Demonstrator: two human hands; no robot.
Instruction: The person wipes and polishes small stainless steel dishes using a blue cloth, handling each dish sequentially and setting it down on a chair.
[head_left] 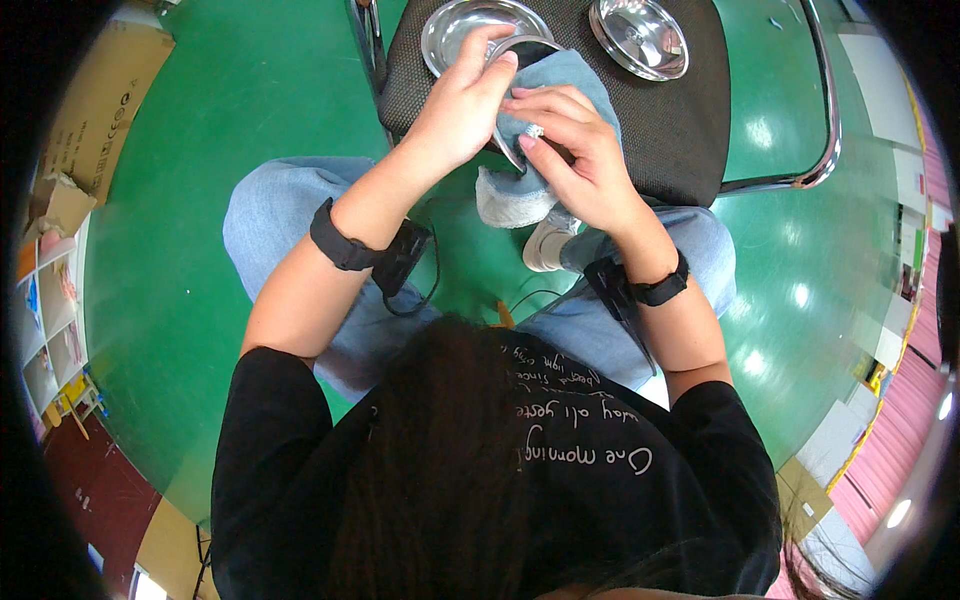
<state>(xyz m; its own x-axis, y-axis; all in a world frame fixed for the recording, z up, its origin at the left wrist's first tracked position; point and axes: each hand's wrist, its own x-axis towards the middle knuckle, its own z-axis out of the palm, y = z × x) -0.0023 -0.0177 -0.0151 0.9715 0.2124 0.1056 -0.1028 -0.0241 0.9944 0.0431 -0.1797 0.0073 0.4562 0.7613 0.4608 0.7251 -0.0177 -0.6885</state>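
Near us, a chair with a dark woven seat (680,140) bears a steel dish (445,35), partly behind our left hand (465,100), and a second steel dish (640,40) farther right; a carton (105,110) stands far left. Printing marks the carton, white lettering our black shirt (620,520). Over the seat's near edge, the held dish (527,50), shiny-rimmed, is mostly hidden by blue-grey cloth (585,75); our left thumb and fingers pinch its rim, our right hand (580,155), fingers bent, presses the cloth against it.
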